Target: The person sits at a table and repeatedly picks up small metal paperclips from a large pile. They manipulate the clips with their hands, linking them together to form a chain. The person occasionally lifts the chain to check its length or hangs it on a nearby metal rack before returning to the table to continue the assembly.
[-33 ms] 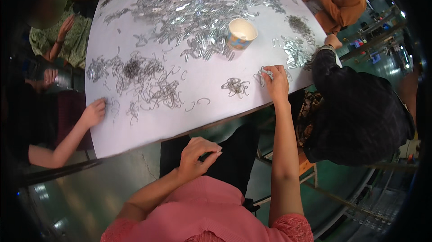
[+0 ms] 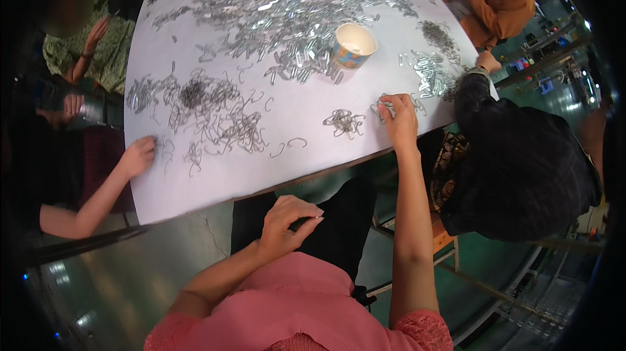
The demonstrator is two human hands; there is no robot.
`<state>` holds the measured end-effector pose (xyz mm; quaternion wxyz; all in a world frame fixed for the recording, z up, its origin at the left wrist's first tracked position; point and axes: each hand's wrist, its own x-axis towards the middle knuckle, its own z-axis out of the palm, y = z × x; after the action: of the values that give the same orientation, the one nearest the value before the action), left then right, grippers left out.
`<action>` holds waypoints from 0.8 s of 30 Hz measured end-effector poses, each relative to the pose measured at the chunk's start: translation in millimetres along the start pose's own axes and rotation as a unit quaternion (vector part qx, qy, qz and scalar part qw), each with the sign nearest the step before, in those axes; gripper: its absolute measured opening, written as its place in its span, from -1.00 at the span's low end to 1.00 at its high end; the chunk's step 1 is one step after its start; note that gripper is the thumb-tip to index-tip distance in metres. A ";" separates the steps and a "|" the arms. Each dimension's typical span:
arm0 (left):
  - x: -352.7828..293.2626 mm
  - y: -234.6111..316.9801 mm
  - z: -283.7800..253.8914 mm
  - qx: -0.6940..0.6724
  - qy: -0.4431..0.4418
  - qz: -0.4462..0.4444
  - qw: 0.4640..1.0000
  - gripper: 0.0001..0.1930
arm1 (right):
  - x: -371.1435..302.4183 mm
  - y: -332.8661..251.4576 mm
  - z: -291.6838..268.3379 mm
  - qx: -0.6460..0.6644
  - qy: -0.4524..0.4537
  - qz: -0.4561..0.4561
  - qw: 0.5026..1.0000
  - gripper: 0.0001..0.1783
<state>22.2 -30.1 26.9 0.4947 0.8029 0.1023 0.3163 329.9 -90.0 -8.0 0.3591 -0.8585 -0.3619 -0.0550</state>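
Observation:
My left hand [image 2: 287, 224] is held over my lap, in front of the table edge, its thumb and forefinger pinched together. A tiny pale glint shows at those fingertips, too small to name. My right hand [image 2: 400, 119] reaches onto the white tabletop, thumb and fingers bent together among a few thin wire hooks [image 2: 417, 104]. Whatever its fingertips grip is hidden. Just left of it lies a small tangle of curved wire hooks [image 2: 343, 122]. Two loose hooks [image 2: 297, 142] lie farther left, near the front edge.
A paper cup [image 2: 354, 45] stands beyond my right hand. Many shiny metal clips [image 2: 274, 18] cover the table's middle, with a larger heap of wire hooks [image 2: 228, 122] at left. Co-workers sit around; a dark-sleeved person [image 2: 521, 155] is close on my right, another's hand [image 2: 139, 156] rests at left.

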 end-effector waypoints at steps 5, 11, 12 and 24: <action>-8.5 -6.9 5.7 -0.025 -0.019 0.001 1.000 -0.82 | -44.5 -72.5 35.8 0.106 -0.073 -0.108 0.986 -0.89; -11.8 -12.0 -1.6 -0.018 -0.010 -0.013 1.000 -0.82 | -65.0 -98.9 73.7 0.075 -0.077 -0.151 0.983 -0.85; -15.3 -15.6 -3.6 -0.015 -0.005 -0.015 1.000 -0.82 | -69.2 -100.7 76.4 0.076 -0.068 -0.154 0.983 -0.88; -22.1 -23.1 -5.6 -0.011 0.004 -0.023 1.000 -0.82 | -80.3 -110.3 83.8 0.007 -0.028 -0.146 0.989 -0.90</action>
<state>5.1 -25.2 -0.2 0.5099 0.7937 0.1199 0.3093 184.4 -28.7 -34.5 0.3429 -0.7952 -0.4936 -0.0807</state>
